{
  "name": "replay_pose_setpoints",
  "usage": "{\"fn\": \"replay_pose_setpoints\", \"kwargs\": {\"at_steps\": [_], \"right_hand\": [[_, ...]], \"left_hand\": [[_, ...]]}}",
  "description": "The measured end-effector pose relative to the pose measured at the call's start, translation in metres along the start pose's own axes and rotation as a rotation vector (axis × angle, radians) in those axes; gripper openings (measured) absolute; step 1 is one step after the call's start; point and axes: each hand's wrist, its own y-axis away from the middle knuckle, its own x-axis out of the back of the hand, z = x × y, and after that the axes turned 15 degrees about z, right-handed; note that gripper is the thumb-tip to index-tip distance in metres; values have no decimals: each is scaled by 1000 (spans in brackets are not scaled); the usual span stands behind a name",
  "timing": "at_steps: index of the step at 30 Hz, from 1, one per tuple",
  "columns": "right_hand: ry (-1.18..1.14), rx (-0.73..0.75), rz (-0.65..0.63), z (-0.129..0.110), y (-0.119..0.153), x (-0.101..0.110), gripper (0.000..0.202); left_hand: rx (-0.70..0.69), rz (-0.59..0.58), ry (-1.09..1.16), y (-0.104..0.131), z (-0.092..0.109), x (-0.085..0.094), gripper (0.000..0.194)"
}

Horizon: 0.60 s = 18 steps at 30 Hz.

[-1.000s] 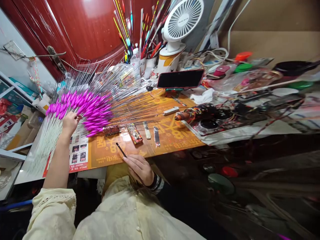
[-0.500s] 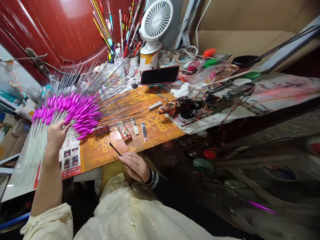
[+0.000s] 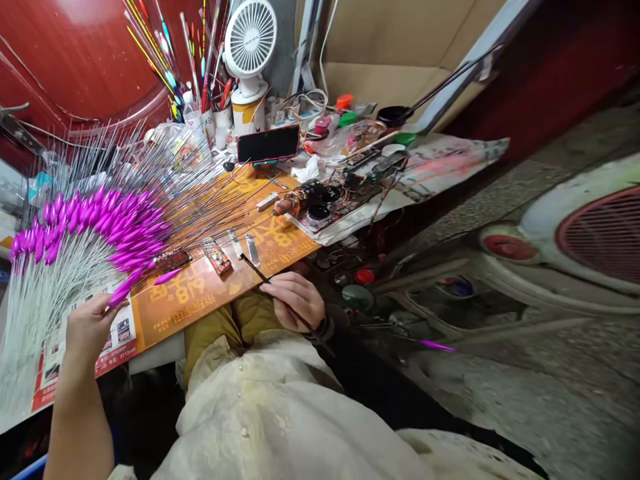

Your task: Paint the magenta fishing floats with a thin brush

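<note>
My left hand (image 3: 93, 328) is closed on the purple body of a fishing float (image 3: 123, 288), held near the front edge of the table. Behind it lies a dense fan of purple floats (image 3: 135, 223), with pale thin stems on one side and dark ones on the other. A single purple float (image 3: 167, 277) rests apart, to the right of the held one. Above my lap, my right hand (image 3: 295, 300) pinches a thin dark paintbrush (image 3: 256, 269), its tip pointing up and left over the table edge.
A small colourful box (image 3: 217, 257) and a metal strip (image 3: 252, 250) lie on the orange table cover (image 3: 200, 297). Farther back stand a phone (image 3: 269, 145) and a white fan (image 3: 251, 40). A rotary tool (image 3: 293, 199) sits at the right; another purple float (image 3: 436, 345) is lower right.
My left hand has drawn a float from the purple bunch toward the table's front. My right hand and the brush have shifted right in view. The camera has turned right.
</note>
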Motion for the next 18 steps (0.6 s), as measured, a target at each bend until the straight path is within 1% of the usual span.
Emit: {"fn": "replay_pose_setpoints", "kwargs": {"at_steps": [3, 7, 10, 12, 15, 18], "right_hand": [[93, -45, -23, 16, -3, -1, 40], [194, -154, -33, 37, -9, -14, 35], [232, -205, -43, 51, -15, -26, 38], [255, -247, -72, 58, -17, -31, 42], [282, -309, -144, 64, -17, -35, 47], [296, -335, -197, 66, -16, -36, 51]], "left_hand": [[6, -18, -31, 3, -7, -6, 37], [8, -17, -54, 7, -12, -10, 34], [4, -21, -80, 8, -18, -12, 31], [6, -28, -96, 8, -23, -13, 30], [5, -40, -104, 8, -30, -15, 30], [23, -54, -78, 8, -34, -17, 30]]}}
